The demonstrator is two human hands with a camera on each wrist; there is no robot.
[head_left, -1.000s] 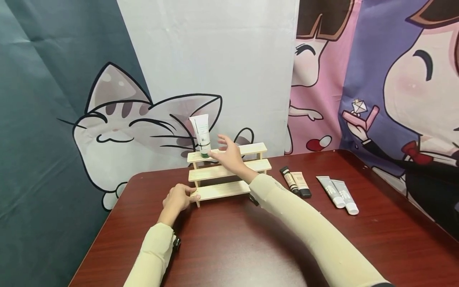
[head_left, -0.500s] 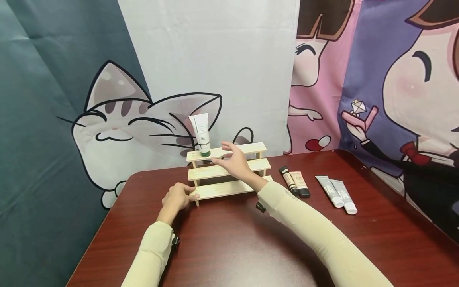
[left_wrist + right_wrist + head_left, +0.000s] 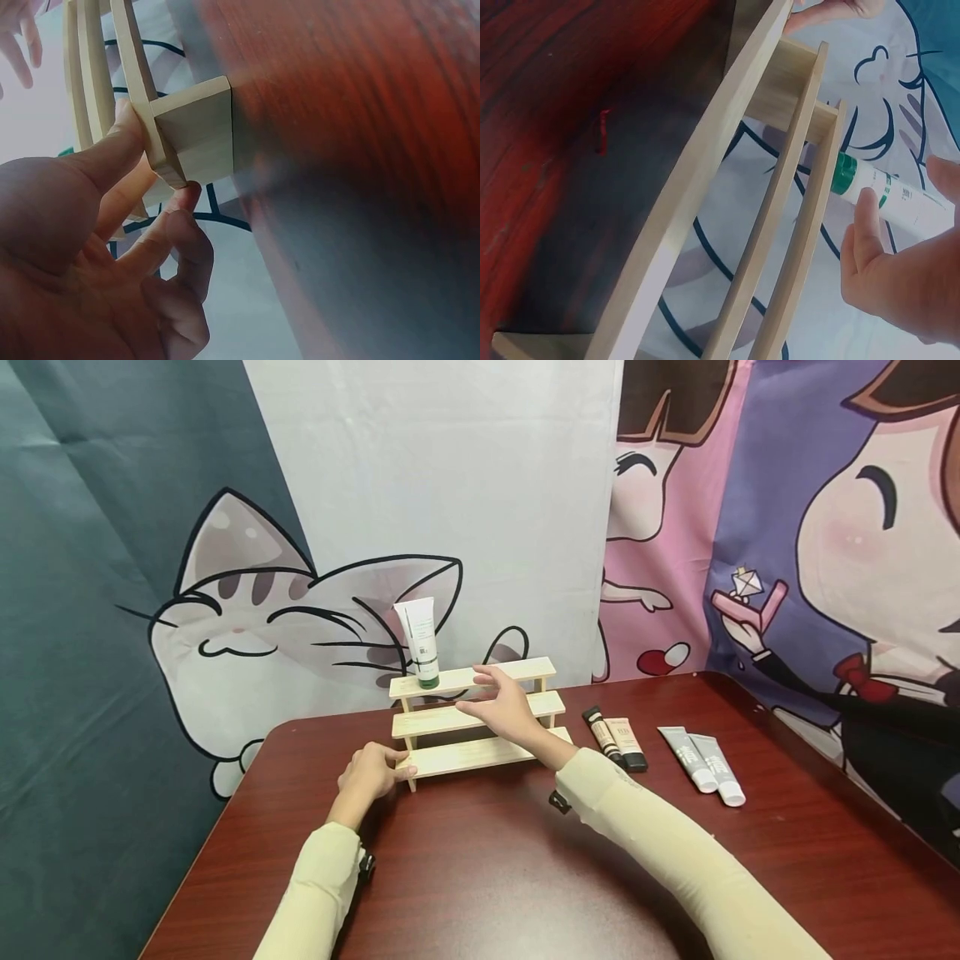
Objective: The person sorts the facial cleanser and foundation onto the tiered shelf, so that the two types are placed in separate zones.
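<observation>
A three-tier wooden display rack (image 3: pixel 457 757) stands on the table. On the left end of its top shelf, a white squeeze tube (image 3: pixel 418 635) stands upright on its green cap (image 3: pixel 844 173). My left hand (image 3: pixel 369 776) grips the left end of the lowest shelf; the left wrist view has the thumb (image 3: pixel 116 154) on one face and fingertips at the edge. My right hand (image 3: pixel 506 710) hovers before the upper shelves, to the right of the tube and apart from it in the head view. Its fingers are spread loosely, holding nothing.
Right of the rack lie a black-capped dark tube (image 3: pixel 604 735) and a beige tube (image 3: pixel 627 743), side by side. Farther right are two grey tubes with white caps, one (image 3: pixel 687 758) partly against the other (image 3: pixel 717 768). A printed cloth (image 3: pixel 525 510) hangs behind the table (image 3: pixel 465 868).
My right hand has drawn away from the white squeeze tube, rightward and slightly down. The tube stays standing on the top shelf, and my left hand keeps its grip on the rack.
</observation>
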